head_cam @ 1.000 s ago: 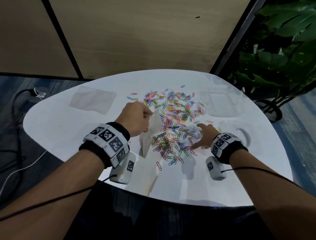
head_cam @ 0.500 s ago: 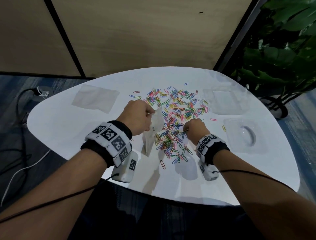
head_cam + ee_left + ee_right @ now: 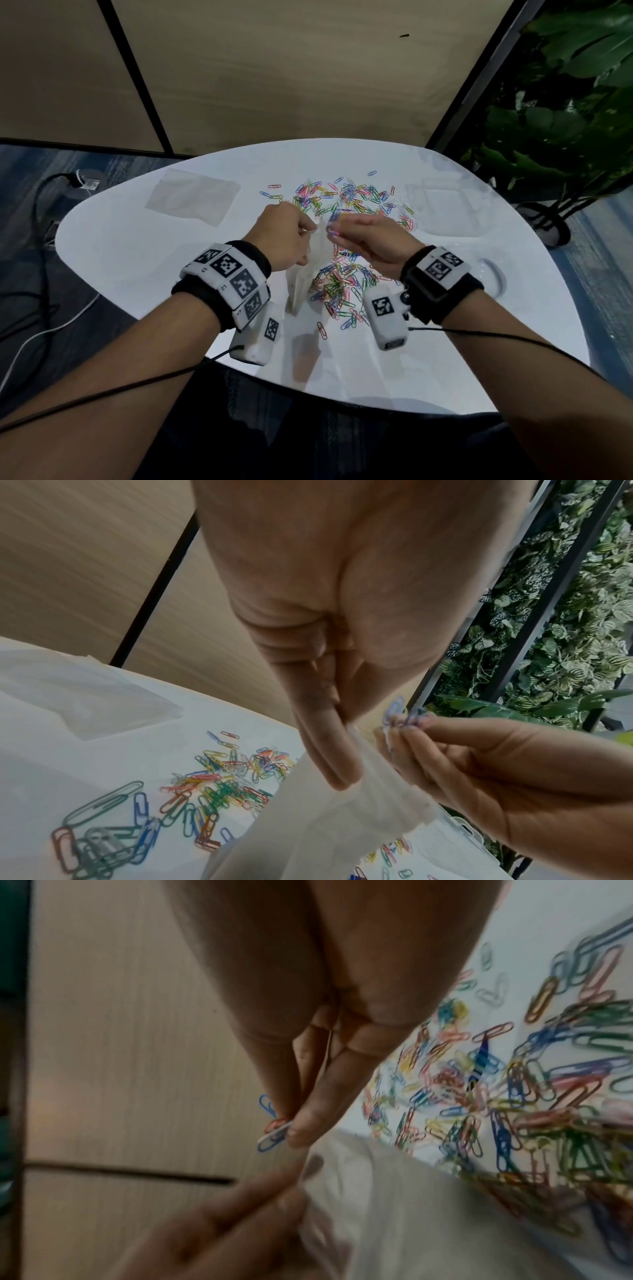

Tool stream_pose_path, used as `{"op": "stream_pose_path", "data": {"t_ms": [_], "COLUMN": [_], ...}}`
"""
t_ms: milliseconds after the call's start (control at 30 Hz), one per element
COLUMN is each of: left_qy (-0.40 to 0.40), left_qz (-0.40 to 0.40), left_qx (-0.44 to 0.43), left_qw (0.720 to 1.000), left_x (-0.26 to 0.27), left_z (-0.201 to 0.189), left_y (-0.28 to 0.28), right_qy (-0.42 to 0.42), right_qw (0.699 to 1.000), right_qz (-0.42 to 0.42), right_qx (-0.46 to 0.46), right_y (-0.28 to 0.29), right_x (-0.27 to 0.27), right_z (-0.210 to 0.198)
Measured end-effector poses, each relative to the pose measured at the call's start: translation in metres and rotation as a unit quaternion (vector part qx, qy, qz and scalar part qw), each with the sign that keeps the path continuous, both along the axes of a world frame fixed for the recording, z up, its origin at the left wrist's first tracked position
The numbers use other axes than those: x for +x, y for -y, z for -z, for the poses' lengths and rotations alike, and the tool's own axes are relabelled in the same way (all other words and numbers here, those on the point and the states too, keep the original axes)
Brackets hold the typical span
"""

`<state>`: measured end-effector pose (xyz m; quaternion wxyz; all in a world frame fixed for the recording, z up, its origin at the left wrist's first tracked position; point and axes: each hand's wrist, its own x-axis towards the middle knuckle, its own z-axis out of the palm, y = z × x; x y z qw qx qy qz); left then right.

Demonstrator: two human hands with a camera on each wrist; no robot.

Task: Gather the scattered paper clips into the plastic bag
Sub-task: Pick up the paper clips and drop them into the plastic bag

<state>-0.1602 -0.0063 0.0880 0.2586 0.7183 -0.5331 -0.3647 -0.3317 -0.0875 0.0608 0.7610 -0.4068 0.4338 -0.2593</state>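
Left hand (image 3: 286, 236) pinches the plastic bag (image 3: 308, 270) by its top edge, lifting it above the tabletop (image 3: 137, 246). Right hand (image 3: 373, 241) grips a few paper clips (image 3: 333, 226) just beside the bag's mouth, the scattered paper clips (image 3: 346, 284) spread below.

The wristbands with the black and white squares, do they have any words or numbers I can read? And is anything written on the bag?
Left wristband: only square code patterns; tiny marks beside them are too small to read.
Right wristband: code patterns only, no readable words.
Plastic bag: no print visible.
Paper clips: no text.
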Motion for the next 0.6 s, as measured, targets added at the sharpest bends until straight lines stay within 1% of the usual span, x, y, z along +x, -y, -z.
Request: {"op": "stream_pose_path", "data": {"t_ms": [33, 67, 100, 133, 167, 200, 233, 267, 300, 367, 400, 433, 467, 500, 533, 567, 600], "left_qy": [0.000, 0.001, 0.001, -0.002, -0.005, -0.005, -0.004, -0.003, -0.003, -0.005, -0.005, -0.004, -0.002, 0.002, 0.007, 0.014, 0.020], "left_qz": [0.001, 0.002, 0.000, -0.001, -0.003, -0.003, -0.003, -0.002, -0.003, -0.009, -0.012, -0.016, -0.017, -0.018, -0.018, -0.018, -0.017], "left_qx": [-0.002, -0.005, -0.006, -0.007, -0.007, -0.006, -0.007, -0.007, -0.007, -0.006, -0.006, -0.005, -0.005, -0.004, -0.004, -0.004, -0.003], "left_qw": [1.000, 1.000, 1.000, 1.000, 1.000, 1.000, 1.000, 1.000, 1.000, 1.000, 1.000, 1.000, 1.000, 1.000, 1.000, 1.000, 1.000], "left_x": [-0.001, -0.001, -0.001, -0.001, -0.001, -0.001, -0.001, 0.000, 0.001, 0.004, 0.005, 0.008, 0.010, 0.013, 0.015, 0.018, 0.020], "left_z": [0.000, 0.000, 0.000, -0.001, -0.001, -0.002, -0.002, -0.003, -0.003, -0.004, -0.004, -0.003, -0.003, -0.002, -0.001, 0.000, 0.000], "left_y": [0.000, -0.001, -0.001, -0.001, -0.001, -0.002, -0.003, -0.003, -0.003, -0.004, -0.005, -0.005, -0.005, -0.005, -0.005, -0.005, -0.005], "right_qy": [-0.032, -0.078, -0.145, -0.225, -0.297, -0.338, -0.350, -0.342, -0.320, -0.262, -0.255, -0.280, -0.335, -0.411, -0.481, -0.529, -0.549], "right_qw": [0.999, 0.994, 0.978, 0.943, 0.893, 0.845, 0.817, 0.810, 0.821, 0.870, 0.884, 0.883, 0.867, 0.836, 0.797, 0.763, 0.747], "right_qz": [-0.004, -0.008, -0.020, -0.045, -0.083, -0.122, -0.153, -0.169, -0.167, -0.125, -0.106, -0.106, -0.131, -0.180, -0.237, -0.279, -0.301], "right_qx": [-0.028, -0.077, -0.151, -0.241, -0.329, -0.396, -0.433, -0.446, -0.442, -0.398, -0.377, -0.361, -0.345, -0.316, -0.279, -0.245, -0.221], "right_y": [-0.007, -0.014, -0.020, -0.024, -0.026, -0.029, -0.031, -0.033, -0.033, -0.028, -0.023, -0.017, -0.012, -0.007, -0.005, -0.006, -0.009], "right_x": [0.007, 0.012, 0.015, 0.018, 0.020, 0.021, 0.021, 0.021, 0.018, 0.010, 0.002, -0.008, -0.020, -0.034, -0.046, -0.057, -0.064], "right_z": [0.000, 0.001, 0.002, 0.003, 0.001, -0.001, -0.005, -0.009, -0.011, -0.011, -0.009, -0.004, 0.001, 0.009, 0.020, 0.030, 0.039]}}
